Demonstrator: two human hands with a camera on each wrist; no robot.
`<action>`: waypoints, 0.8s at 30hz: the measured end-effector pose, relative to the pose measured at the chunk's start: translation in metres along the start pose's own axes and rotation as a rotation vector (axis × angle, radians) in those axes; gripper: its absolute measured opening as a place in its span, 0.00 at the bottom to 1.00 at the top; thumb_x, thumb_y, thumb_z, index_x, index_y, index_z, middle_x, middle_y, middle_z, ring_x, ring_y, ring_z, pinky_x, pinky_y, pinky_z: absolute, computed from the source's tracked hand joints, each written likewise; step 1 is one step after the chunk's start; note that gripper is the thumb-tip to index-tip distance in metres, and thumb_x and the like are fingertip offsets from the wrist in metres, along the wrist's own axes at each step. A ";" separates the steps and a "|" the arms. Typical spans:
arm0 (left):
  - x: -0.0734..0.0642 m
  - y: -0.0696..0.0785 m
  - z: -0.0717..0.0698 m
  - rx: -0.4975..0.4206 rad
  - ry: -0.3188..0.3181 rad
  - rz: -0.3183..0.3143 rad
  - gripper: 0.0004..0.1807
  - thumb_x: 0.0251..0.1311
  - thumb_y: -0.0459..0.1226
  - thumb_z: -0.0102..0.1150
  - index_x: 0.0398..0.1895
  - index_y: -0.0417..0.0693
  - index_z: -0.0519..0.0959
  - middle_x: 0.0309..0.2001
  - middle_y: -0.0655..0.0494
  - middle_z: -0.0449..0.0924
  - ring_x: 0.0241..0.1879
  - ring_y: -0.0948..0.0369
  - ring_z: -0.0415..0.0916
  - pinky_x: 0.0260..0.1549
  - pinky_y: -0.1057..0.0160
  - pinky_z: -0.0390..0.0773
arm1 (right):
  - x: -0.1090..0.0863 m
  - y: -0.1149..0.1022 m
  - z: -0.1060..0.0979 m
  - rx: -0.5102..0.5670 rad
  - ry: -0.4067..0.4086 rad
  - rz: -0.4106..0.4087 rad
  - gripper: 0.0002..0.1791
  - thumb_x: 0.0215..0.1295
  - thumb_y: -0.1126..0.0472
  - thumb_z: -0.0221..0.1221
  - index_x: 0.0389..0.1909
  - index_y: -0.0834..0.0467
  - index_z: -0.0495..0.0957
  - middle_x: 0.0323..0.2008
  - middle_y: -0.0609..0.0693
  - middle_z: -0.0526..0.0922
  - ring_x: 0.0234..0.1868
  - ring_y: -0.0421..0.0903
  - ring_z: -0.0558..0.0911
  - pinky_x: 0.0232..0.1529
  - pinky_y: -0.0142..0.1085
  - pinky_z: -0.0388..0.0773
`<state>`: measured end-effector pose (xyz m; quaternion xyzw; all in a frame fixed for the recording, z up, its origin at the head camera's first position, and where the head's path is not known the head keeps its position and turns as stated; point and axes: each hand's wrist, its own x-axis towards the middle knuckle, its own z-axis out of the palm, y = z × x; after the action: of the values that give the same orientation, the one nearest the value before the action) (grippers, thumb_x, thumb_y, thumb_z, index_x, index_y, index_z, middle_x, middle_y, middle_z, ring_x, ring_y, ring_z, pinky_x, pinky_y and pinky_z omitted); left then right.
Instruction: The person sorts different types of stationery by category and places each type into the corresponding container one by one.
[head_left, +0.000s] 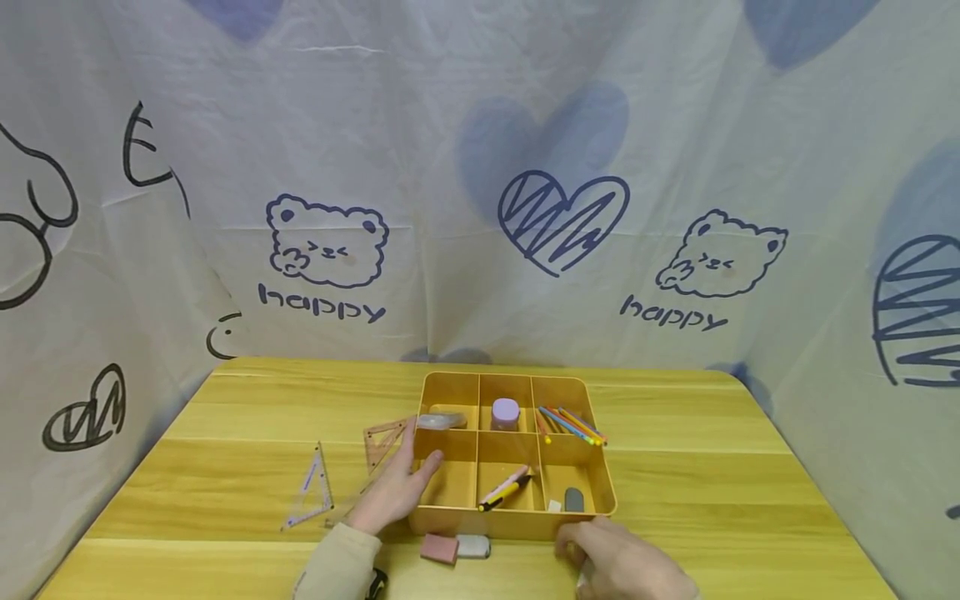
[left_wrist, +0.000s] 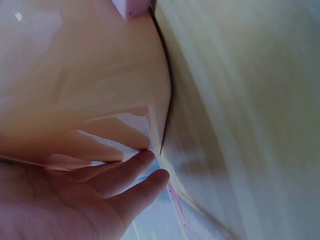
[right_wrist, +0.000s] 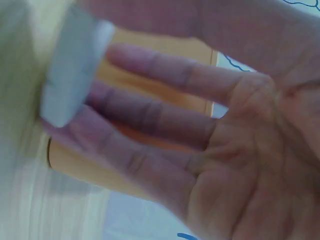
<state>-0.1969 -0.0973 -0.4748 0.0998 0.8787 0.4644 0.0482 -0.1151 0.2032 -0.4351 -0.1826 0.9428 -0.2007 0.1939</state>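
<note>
A yellow-orange organizer box [head_left: 517,525] with several compartments stands on the table. My left hand [head_left: 390,493] rests at its left side, thumb over the rim; in the left wrist view its extended fingers [left_wrist: 132,172] lie against the glossy outer wall. My right hand [head_left: 626,560] is low by the box's front right corner. Between thumb and fingers it pinches a white eraser [right_wrist: 72,70], blurred in the right wrist view and close over the table. Just in front of the box lie a pink eraser [head_left: 439,548] and a white eraser [head_left: 473,547].
In the box are a clear item [head_left: 441,420], a lilac container [head_left: 505,413], colored pencils [head_left: 573,425], pens [head_left: 506,490], a grey eraser [head_left: 573,500] and a small white piece [head_left: 554,506]. Set squares [head_left: 313,492] lie left. A printed cloth [head_left: 450,125] hangs behind.
</note>
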 end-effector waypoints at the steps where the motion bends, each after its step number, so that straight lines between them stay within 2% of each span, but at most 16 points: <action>1: 0.000 0.000 0.000 0.000 0.000 0.001 0.43 0.78 0.44 0.45 0.80 0.33 0.35 0.77 0.24 0.44 0.73 0.30 0.56 0.74 0.35 0.55 | 0.000 0.000 0.000 -0.002 0.002 -0.033 0.20 0.45 0.72 0.66 0.39 0.49 0.82 0.29 0.40 0.76 0.31 0.34 0.70 0.32 0.29 0.70; 4: 0.000 0.000 0.000 -0.001 -0.001 0.002 0.43 0.78 0.45 0.45 0.80 0.33 0.35 0.77 0.25 0.44 0.72 0.30 0.57 0.73 0.34 0.56 | 0.002 0.000 0.000 0.000 -0.003 -0.107 0.26 0.43 0.76 0.61 0.45 0.52 0.82 0.28 0.38 0.77 0.28 0.31 0.70 0.29 0.27 0.70; 7: 0.000 -0.001 0.001 0.000 0.002 0.006 0.43 0.78 0.45 0.45 0.80 0.33 0.35 0.77 0.25 0.44 0.72 0.30 0.57 0.73 0.34 0.56 | 0.003 -0.001 0.000 0.007 -0.016 -0.127 0.28 0.46 0.78 0.60 0.49 0.53 0.82 0.29 0.38 0.78 0.28 0.30 0.71 0.29 0.26 0.72; 15: 0.001 -0.002 0.001 -0.003 0.002 0.012 0.43 0.78 0.44 0.45 0.80 0.32 0.35 0.77 0.24 0.44 0.71 0.29 0.59 0.72 0.34 0.57 | 0.005 0.000 0.001 -0.039 0.012 -0.233 0.28 0.49 0.82 0.58 0.49 0.54 0.82 0.27 0.37 0.77 0.28 0.31 0.73 0.30 0.25 0.74; 19: 0.002 -0.003 0.002 -0.017 0.001 0.020 0.42 0.78 0.43 0.45 0.79 0.32 0.35 0.77 0.23 0.43 0.69 0.28 0.60 0.72 0.34 0.58 | 0.005 0.000 0.001 -0.007 0.009 -0.240 0.28 0.49 0.81 0.58 0.51 0.54 0.82 0.29 0.37 0.79 0.30 0.29 0.73 0.33 0.25 0.75; 24: 0.001 -0.002 0.002 -0.021 0.002 0.021 0.42 0.78 0.42 0.45 0.79 0.31 0.35 0.76 0.23 0.44 0.71 0.28 0.58 0.72 0.33 0.57 | 0.003 -0.002 -0.001 0.045 0.049 -0.312 0.24 0.55 0.78 0.58 0.52 0.56 0.81 0.35 0.38 0.82 0.36 0.28 0.75 0.40 0.27 0.80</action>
<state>-0.1981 -0.0967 -0.4776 0.1079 0.8728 0.4740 0.0435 -0.1174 0.2004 -0.4336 -0.3177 0.9026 -0.2538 0.1415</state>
